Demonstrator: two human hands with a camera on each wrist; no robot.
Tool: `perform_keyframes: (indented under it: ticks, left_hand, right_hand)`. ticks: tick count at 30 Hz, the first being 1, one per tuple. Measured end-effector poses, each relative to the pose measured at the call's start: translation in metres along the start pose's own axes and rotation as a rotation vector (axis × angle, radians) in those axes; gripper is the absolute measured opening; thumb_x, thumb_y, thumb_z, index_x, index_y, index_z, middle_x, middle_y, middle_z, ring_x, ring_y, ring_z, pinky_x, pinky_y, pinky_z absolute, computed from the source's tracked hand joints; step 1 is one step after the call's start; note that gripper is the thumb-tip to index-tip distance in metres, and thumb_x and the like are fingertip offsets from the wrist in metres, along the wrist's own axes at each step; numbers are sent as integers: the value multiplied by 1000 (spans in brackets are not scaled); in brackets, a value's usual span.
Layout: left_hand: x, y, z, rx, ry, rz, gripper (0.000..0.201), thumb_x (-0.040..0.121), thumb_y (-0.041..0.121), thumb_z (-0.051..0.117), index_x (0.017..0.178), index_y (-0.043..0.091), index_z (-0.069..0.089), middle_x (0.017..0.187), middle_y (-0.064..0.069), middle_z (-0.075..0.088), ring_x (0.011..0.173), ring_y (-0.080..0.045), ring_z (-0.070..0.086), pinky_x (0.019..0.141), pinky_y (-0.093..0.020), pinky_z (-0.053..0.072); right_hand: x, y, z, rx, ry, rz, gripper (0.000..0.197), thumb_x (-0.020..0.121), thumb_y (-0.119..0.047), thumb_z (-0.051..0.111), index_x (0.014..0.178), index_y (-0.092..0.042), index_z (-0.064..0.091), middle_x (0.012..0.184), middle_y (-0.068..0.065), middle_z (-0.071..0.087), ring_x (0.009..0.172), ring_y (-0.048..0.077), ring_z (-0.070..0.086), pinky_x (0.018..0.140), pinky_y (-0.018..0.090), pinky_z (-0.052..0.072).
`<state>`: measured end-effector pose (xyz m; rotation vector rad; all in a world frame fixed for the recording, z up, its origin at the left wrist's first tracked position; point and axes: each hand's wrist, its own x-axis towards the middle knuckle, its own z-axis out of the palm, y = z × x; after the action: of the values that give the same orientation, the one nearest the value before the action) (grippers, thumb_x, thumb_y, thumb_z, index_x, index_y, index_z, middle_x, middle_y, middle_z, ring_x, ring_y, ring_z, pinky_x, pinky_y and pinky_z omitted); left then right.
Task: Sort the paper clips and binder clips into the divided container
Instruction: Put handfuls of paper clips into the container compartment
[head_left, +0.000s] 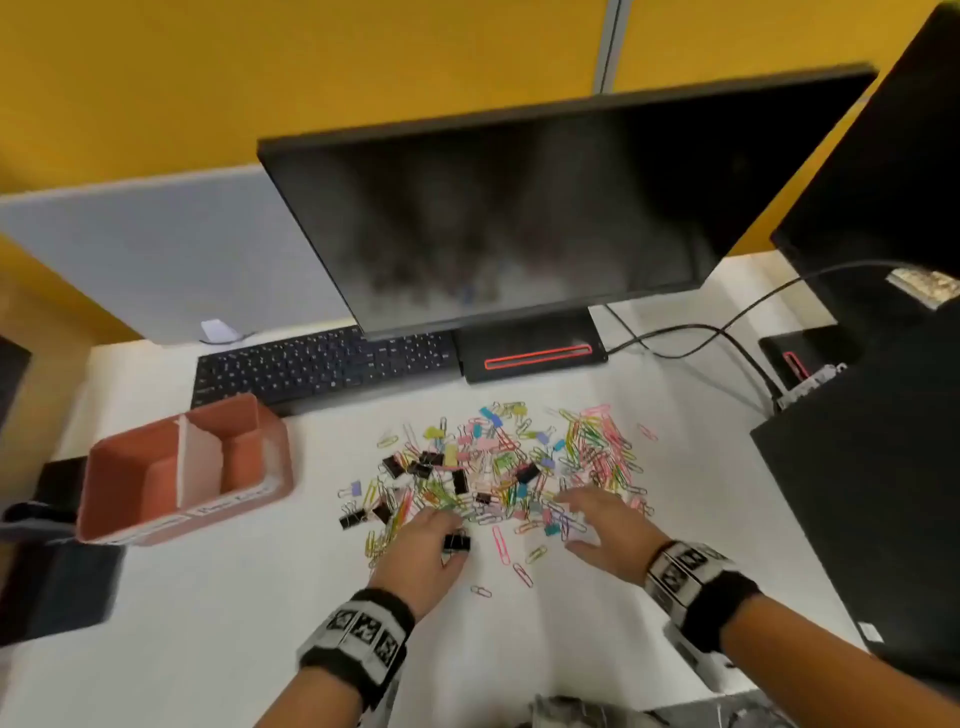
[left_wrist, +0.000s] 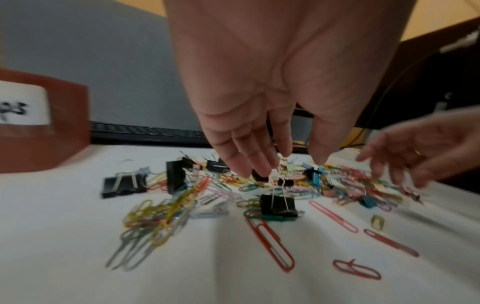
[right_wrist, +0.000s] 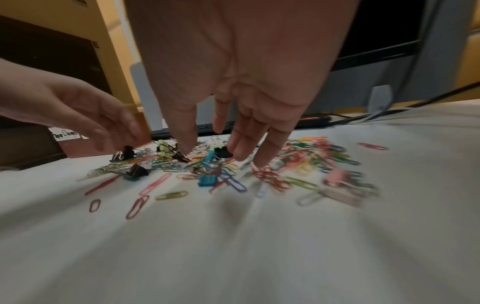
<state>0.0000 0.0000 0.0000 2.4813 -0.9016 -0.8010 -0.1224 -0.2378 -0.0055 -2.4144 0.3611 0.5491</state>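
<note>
A mixed pile of coloured paper clips and binder clips (head_left: 509, 467) lies on the white desk. The terracotta divided container (head_left: 156, 519), with a white divider and paper labels, stands to the pile's left. My left hand (head_left: 439, 530) is at the pile's near left edge and pinches a black binder clip (head_left: 457, 543). In the left wrist view its fingertips (left_wrist: 259, 170) meet the wire handles of that black binder clip (left_wrist: 279, 205), whose body touches the desk. My right hand (head_left: 576, 522) hovers over the pile's near right side, fingers (right_wrist: 244, 144) straight and spread, tips touching clips.
A black keyboard (head_left: 322, 364) and a dark monitor (head_left: 519, 218) on its stand sit behind the pile. Cables (head_left: 701, 332) run at the back right. A black flat object (head_left: 857, 493) covers the desk's right side. Loose red paper clips (head_left: 501, 543) lie between my hands.
</note>
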Motion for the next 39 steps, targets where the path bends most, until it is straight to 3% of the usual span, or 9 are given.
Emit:
perform_keyframes:
  ticks: [5, 11, 16, 18, 22, 27, 30, 35, 39]
  left_hand:
    - [31, 0, 21, 84, 67, 4, 45, 83, 39, 57, 123, 21, 50, 126, 3, 49, 111, -14, 50, 94, -28, 45]
    - [56, -11, 31, 155, 124, -41, 44, 78, 28, 64, 120, 17, 54, 120, -1, 52, 109, -19, 49, 94, -38, 46]
    - [67, -12, 27, 159, 159, -37, 22, 81, 23, 64, 102, 19, 64, 102, -1, 62, 96, -23, 54, 79, -38, 49]
    - [68, -13, 25, 149, 146, -47, 15, 81, 23, 64, 96, 21, 65, 98, 1, 64, 96, -23, 55, 78, -38, 49]
    - [72, -15, 24, 179, 106, -46, 12, 85, 27, 59, 96, 25, 65, 100, 4, 64, 98, -21, 54, 83, -38, 46]
    - [76, -16, 25, 279, 45, -29, 16, 89, 24, 55, 102, 18, 61, 107, -2, 61, 101, -21, 55, 86, -35, 46]
    - [79, -17, 25, 265, 37, -37, 18, 88, 27, 56, 100, 15, 60, 103, -5, 62, 97, -23, 57, 84, -35, 48]
    - [82, -18, 23, 247, 37, -22, 19, 88, 32, 57, 95, 15, 62, 98, -4, 64, 92, -22, 56, 81, -35, 48]
    - [77, -13, 16, 168, 59, -5, 15, 89, 27, 56, 94, 15, 63, 96, -4, 60, 96, -23, 53, 85, -37, 46]
  right_hand:
    - [42, -21, 18, -57, 31, -24, 64, 78, -33, 68, 134, -23, 41, 125, 4, 46, 115, 22, 46, 97, 37, 44]
    - [65, -19, 22, -12, 142, 43, 58, 79, -29, 69, 132, -25, 44, 125, 3, 47, 109, 21, 50, 92, 33, 47]
    - [72, -20, 16, -13, 198, 64, 48, 83, -24, 64, 128, -26, 49, 122, 1, 50, 108, 20, 54, 93, 35, 46]
    - [75, -29, 14, -87, 220, -21, 47, 81, -23, 63, 126, -26, 51, 121, 1, 52, 107, 19, 52, 95, 38, 44]
    - [87, -47, 15, -248, 81, -170, 49, 84, -14, 59, 131, -22, 48, 129, 1, 50, 114, 22, 50, 96, 40, 38]
    - [96, -41, 11, -222, 66, -88, 23, 90, -25, 53, 109, -18, 64, 113, 0, 60, 106, 21, 56, 97, 39, 40]
    - [96, -38, 13, -218, 76, -19, 19, 89, -31, 56, 100, -20, 66, 104, -2, 64, 99, 20, 57, 97, 39, 39]
    - [91, -37, 13, -167, 106, 0, 18, 90, -29, 55, 98, -18, 67, 102, 0, 64, 100, 20, 55, 96, 37, 37]
    - [86, -37, 5, -4, 185, -27, 15, 90, -20, 58, 96, -10, 67, 104, 5, 58, 85, 18, 58, 82, 30, 48]
